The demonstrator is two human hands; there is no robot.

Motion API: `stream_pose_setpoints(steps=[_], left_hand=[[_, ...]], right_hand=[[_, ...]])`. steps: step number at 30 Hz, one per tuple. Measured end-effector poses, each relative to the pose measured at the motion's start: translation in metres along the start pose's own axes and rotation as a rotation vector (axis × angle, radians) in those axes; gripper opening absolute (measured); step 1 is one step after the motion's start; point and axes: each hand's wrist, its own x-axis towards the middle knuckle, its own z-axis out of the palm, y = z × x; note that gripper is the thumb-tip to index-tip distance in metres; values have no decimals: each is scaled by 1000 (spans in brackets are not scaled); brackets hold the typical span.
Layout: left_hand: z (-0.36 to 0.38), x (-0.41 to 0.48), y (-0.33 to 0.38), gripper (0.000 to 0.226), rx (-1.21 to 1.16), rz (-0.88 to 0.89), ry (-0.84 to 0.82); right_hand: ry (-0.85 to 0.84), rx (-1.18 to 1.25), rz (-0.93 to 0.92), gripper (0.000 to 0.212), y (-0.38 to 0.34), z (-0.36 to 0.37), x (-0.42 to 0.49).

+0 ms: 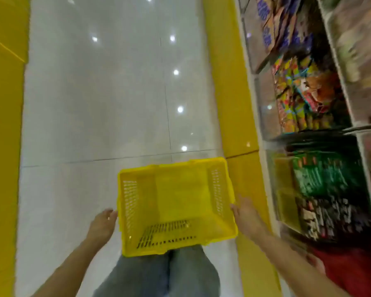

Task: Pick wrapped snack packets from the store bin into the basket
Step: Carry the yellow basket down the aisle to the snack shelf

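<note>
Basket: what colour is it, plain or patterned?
Plain yellow basket, with perforated walls; seen best in the head view.

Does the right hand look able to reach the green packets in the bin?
Probably yes. The right hand touches the basket, and the green packets lie close on its right, with nothing seen between; but it must leave the basket first.

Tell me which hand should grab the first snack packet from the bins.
Right, probably. The right hand touches the basket wall nearest the bins of packets, all on that side; the left hand is across the basket and could support it.
</note>
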Motion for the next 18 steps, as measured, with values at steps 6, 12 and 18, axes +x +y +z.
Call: stream_pose_setpoints(steps=[6,12,18], left_hand=[[64,78,-59,46,-75,-209,-50],[91,103,-71,51,-306,-241,-63],[70,104,-65,64,-346,-264,-68]], right_hand=[[77,139,267,65,19,73,87],[104,452,482,56,40,102,138],[56,539,456,60,42,83,130]])
